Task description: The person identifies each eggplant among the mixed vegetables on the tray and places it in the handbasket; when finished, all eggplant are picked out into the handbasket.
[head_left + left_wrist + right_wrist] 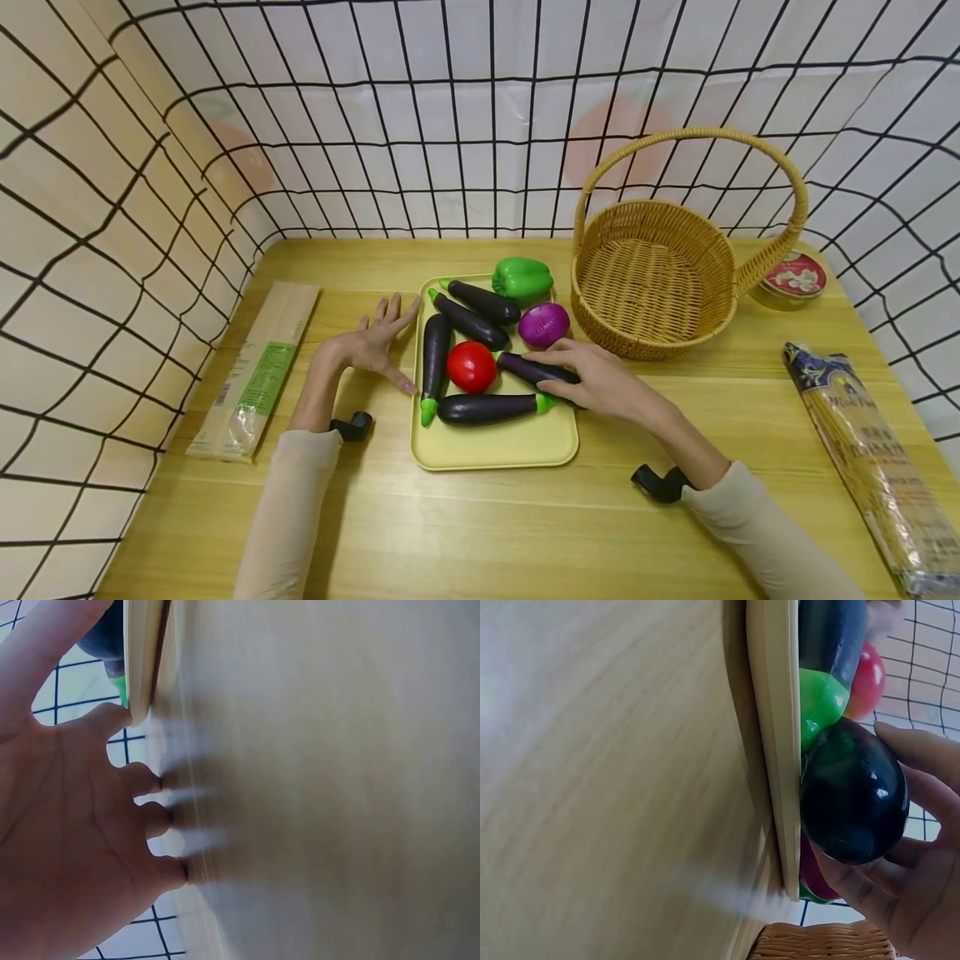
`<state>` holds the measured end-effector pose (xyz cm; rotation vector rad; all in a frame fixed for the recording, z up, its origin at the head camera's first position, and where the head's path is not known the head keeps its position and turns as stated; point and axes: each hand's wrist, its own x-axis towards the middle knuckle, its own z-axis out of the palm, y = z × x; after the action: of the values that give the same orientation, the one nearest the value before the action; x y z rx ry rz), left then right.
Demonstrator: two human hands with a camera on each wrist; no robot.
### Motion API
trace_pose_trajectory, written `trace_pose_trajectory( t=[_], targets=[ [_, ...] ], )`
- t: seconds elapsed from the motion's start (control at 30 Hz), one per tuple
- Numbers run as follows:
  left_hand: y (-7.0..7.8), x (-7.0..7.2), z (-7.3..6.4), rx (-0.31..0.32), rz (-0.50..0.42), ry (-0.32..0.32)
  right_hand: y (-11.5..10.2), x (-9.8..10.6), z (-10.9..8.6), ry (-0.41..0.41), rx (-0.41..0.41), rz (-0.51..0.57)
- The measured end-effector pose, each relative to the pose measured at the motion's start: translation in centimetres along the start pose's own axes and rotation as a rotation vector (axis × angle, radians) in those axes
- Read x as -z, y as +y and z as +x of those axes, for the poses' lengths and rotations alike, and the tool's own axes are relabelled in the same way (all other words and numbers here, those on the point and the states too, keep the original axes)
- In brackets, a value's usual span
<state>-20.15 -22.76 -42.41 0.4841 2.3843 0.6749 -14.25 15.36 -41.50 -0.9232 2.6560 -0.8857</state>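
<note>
My right hand [600, 377] grips an eggplant [525, 367] at the right side of a yellow tray [495, 454]; thumb and fingers lie around its dark, rounded end [855, 791] in the right wrist view. At the tray's left edge is my left hand [371, 344], fingers spread and holding nothing. Its index finger and thumb reach the rim, and its other fingertips come down to the table in the left wrist view. Several more eggplants [487, 408] lie on the tray around a red tomato [471, 367]. A purple onion [543, 325] and a green bell pepper [522, 279] sit at its back right.
Behind the tray's right side stands a wicker basket [652, 337] with a tall handle. A round tin [795, 279] is beside it. Packs of noodles lie at the left [255, 375] and right [870, 467] of the wooden table. Black wire grid encloses the back and sides.
</note>
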Motion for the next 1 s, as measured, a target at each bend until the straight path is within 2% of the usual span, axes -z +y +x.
trace_pose_trajectory(
  t=[0.3,0.47,0.57,0.7,0.83,1.0],
  targets=[
    [0.1,0.0,0.1,-0.007,0.02,0.006,-0.3,0.5,0.1,-0.03,-0.024,-0.026],
    [0.0,0.0,0.1,-0.007,0.02,0.006,-0.7,2.0,-0.1,-0.072,-0.015,-0.049],
    [-0.1,0.0,0.0,-0.003,0.017,0.004,-1.0,3.7,-0.4,-0.11,0.009,-0.029],
    [-0.2,0.0,-0.1,-0.007,0.007,0.006,-1.0,6.9,-0.8,-0.123,0.038,-0.016],
    [-0.3,0.0,-0.1,-0.009,0.0,0.005,-0.5,10.3,-0.9,-0.095,0.035,0.008],
    [-0.2,0.0,0.0,-0.009,0.003,0.001,0.6,14.2,-0.5,-0.023,-0.029,0.026]
  ],
)
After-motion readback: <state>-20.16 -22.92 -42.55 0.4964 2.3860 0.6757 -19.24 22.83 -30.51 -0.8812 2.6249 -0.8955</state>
